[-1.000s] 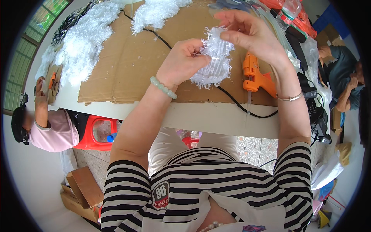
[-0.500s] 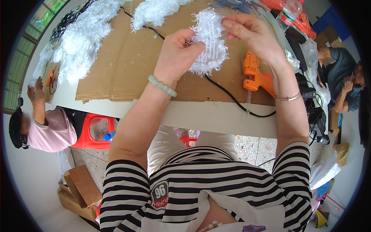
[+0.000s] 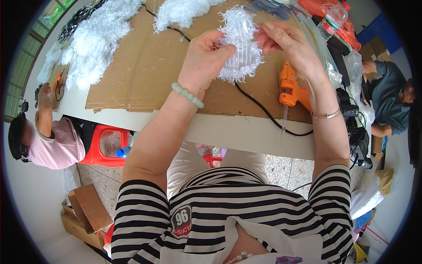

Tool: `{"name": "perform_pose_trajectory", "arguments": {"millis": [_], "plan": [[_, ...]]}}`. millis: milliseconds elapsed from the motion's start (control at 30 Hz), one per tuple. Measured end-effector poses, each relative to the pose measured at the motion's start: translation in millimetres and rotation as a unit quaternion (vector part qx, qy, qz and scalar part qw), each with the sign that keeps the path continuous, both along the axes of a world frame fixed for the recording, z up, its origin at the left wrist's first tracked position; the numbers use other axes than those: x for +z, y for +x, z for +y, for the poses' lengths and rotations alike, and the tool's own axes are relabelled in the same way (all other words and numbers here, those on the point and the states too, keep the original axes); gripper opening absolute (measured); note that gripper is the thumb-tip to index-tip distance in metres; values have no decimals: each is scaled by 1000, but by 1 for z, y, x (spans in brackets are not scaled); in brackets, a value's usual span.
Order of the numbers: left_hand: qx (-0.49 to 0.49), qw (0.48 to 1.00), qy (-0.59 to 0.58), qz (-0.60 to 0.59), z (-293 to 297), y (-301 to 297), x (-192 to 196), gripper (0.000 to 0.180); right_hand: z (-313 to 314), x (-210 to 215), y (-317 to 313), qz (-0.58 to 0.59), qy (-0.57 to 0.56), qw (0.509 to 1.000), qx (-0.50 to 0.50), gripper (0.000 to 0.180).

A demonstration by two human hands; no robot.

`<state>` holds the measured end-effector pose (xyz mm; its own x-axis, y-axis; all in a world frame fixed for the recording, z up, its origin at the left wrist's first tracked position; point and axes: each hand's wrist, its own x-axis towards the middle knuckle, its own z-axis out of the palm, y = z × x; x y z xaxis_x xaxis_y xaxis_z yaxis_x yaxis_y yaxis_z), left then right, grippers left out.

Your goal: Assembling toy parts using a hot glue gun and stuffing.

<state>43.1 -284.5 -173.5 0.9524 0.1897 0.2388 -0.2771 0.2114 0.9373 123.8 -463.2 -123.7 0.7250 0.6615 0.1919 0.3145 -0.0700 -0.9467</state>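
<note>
My left hand (image 3: 205, 55) pinches the left edge of a white fringed piece (image 3: 241, 46), its thumb lying across the front. The piece is a flat, shaggy shape with paler ribs down its middle, held up above the cardboard. At its upper right edge is my right hand (image 3: 288, 42), thumb and fingertips drawn together; whether they grip a strand of fringe is too small to make out. Below my right wrist an orange glue gun (image 3: 290, 83) stands on the cardboard, with a clear glue stick (image 3: 285, 119) beside it and a black cord running behind.
Brown cardboard (image 3: 136, 75) covers much of the white table (image 3: 220, 132). White shaggy heaps (image 3: 94, 44) lie at the far left and back. Clear strips, a plastic bottle (image 3: 334, 20) and red bags crowd the right. Co-workers sit at left and right; a red stool (image 3: 103, 145) stands left.
The white fringed piece and both hands have shifted slightly to the right in the picture. My right fingers have moved a little off its upper edge.
</note>
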Motion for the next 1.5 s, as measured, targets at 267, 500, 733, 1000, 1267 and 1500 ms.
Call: {"name": "perform_pose_trajectory", "arguments": {"millis": [267,500,733,1000,1267,1500], "plan": [[27,998,54,-5,3,3,-7,12,12,-15,-10,-84,-30,993,-83,16],[-1,999,43,10,1,1,-6,14,13,-9,-13,-92,-118,986,-79,18],[9,1000,-5,13,1,3,-5,15,3,4,-16,-102,-188,977,9,50],[53,997,-44,18,1,1,1,14,11,-8,-25,-413,-141,897,-66,54],[67,993,-81,45,3,1,3,17,13,-14,-26,-493,-143,858,-26,48],[29,992,-115,51,7,0,1,19,16,-10,-26,-230,-104,962,-101,28]]}}
